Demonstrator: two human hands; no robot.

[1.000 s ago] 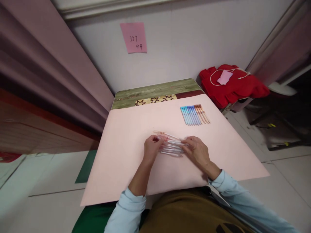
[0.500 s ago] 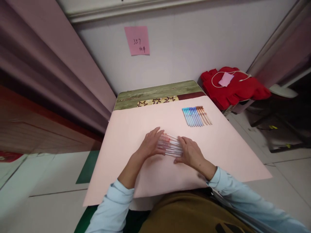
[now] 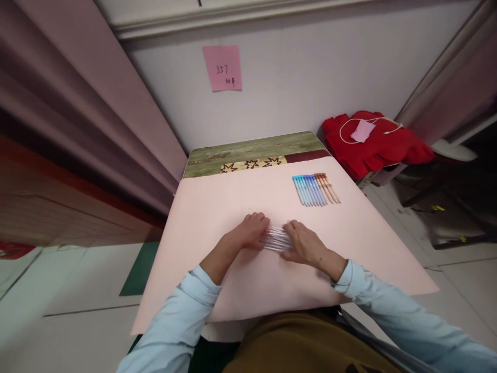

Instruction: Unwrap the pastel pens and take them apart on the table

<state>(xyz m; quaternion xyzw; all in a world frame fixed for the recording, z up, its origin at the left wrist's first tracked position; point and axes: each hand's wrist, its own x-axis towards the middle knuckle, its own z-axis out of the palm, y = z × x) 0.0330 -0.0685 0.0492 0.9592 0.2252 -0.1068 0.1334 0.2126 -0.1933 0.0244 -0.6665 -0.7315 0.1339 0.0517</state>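
Note:
Between my two hands lies a bunch of clear, pale pens (image 3: 277, 239), side by side on the pink sheet (image 3: 217, 202). My left hand (image 3: 251, 230) is closed around their left ends, covering the reddish parts. At the right ends, my right hand (image 3: 305, 242) grips the bunch between thumb and fingers. Farther back to the right, a neat row of pens (image 3: 315, 189) rests on the sheet, running from light blue through violet-blue to brown.
The sheet covers most of a table with a green wood-pattern top (image 3: 252, 146). A pink note (image 3: 223, 68) is stuck to the wall behind. Red cloth (image 3: 373, 147) with a white cable sits beyond the table's right corner. A purple curtain (image 3: 128, 88) hangs at left.
My left hand has shifted slightly right and its fingers have closed further over the left ends of the pens. The pens between my hands are now gathered more tightly and evenly.

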